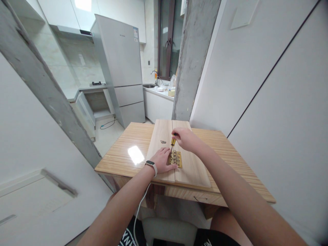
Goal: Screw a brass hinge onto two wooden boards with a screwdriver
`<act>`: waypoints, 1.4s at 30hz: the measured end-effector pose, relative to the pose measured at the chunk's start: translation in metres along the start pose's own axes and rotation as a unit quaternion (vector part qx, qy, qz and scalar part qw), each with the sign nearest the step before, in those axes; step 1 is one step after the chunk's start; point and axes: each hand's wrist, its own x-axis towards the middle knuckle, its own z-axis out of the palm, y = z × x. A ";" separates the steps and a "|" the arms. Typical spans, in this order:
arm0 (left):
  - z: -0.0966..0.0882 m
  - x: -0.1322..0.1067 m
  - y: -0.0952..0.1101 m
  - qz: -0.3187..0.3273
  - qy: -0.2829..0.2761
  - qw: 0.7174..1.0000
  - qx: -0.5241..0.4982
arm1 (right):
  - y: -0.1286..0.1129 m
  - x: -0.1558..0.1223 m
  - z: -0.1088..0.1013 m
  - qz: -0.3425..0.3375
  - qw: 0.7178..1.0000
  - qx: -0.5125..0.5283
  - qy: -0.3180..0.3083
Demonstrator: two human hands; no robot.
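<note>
1. The right hand [186, 139] is closed around the top of a screwdriver [173, 142], with the fingers curled over its yellow handle. The handle end is hidden inside the grip.
2. The screwdriver runs down and slightly left from this hand. It stands steep, and its tip meets the upper left part of a brass hinge [175, 159].
3. The hinge lies just below the right hand, on the near side. It sits flat across the seam between the left board [160, 133] and the right board [192, 167].
4. The left hand [164, 160] lies palm down with its fingers loosely spread and grips nothing. It rests on the left board, and its fingertips touch the left edge of the hinge.
5. The hinge is therefore directly to the right of the left hand. The screwdriver shaft passes just above that hand's fingers.
6. A few loose screws [163, 141] lie on the left board, just beyond the left hand and to the left of the right hand. Neither hand touches them.
7. A wrist band [151, 165] is on the left wrist. A white cable [139, 208] hangs below that forearm.
8. Both boards lie side by side on the table [123, 153] under both hands.
9. A fridge [123, 68] stands well beyond the hands, to the left.
</note>
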 end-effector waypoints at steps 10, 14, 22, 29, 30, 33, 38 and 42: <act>0.001 0.001 0.000 0.001 -0.003 1.000 0.004 | -0.006 -0.001 0.009 -0.011 0.999 -0.026 0.044; 0.001 0.001 0.000 0.001 0.000 1.000 0.001 | -0.008 0.001 0.012 0.009 0.998 -0.032 0.047; -0.001 0.001 0.001 -0.001 -0.003 1.000 0.005 | -0.001 0.002 0.000 0.011 0.999 -0.030 -0.006; 0.000 0.000 0.000 0.002 0.001 1.000 0.004 | -0.003 -0.001 -0.002 0.016 0.996 -0.084 -0.015; 0.000 0.000 0.000 0.002 0.002 1.000 0.003 | -0.004 -0.001 -0.002 0.016 0.995 -0.093 -0.015; 0.001 0.000 -0.001 0.003 0.002 1.000 0.004 | -0.007 0.000 0.000 0.036 0.992 -0.119 -0.017; 0.003 0.000 -0.002 0.001 0.001 1.000 0.008 | -0.011 0.001 0.007 0.070 0.988 -0.140 0.008; 0.002 0.000 -0.001 0.002 0.002 1.000 0.009 | -0.010 0.001 0.013 0.035 0.995 -0.082 0.040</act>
